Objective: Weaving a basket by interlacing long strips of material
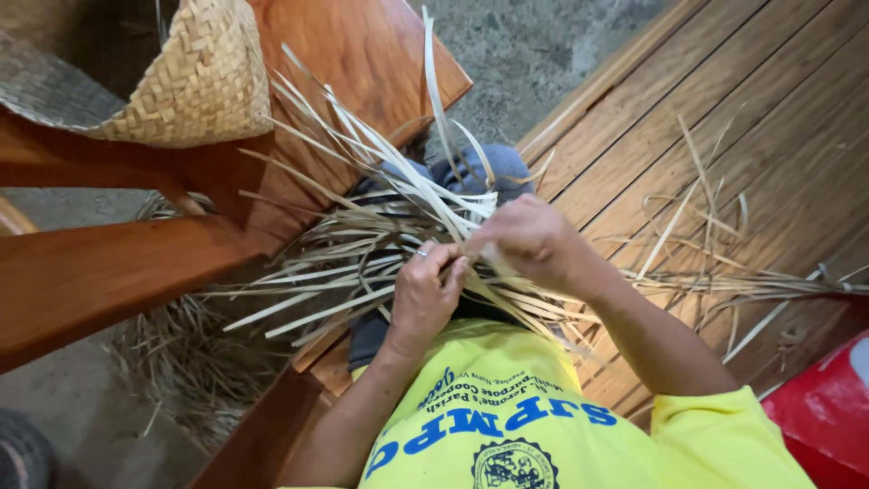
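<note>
Wood bench (724, 118), both hands (425, 294) (529, 240) gripping palm strips (362, 244)

A woven basket (195, 77) rests on a wooden bench (109, 272).

A weaving workshop: woven basket (195, 77), wooden bench (118, 263) (polished), dry leaf strips (362, 244) strewn about.

Woven basket (195, 81): cut off at top edge. Red object (824, 407): cropped lower right. Fingertips of both hands: hidden among strips (362, 244).
</note>
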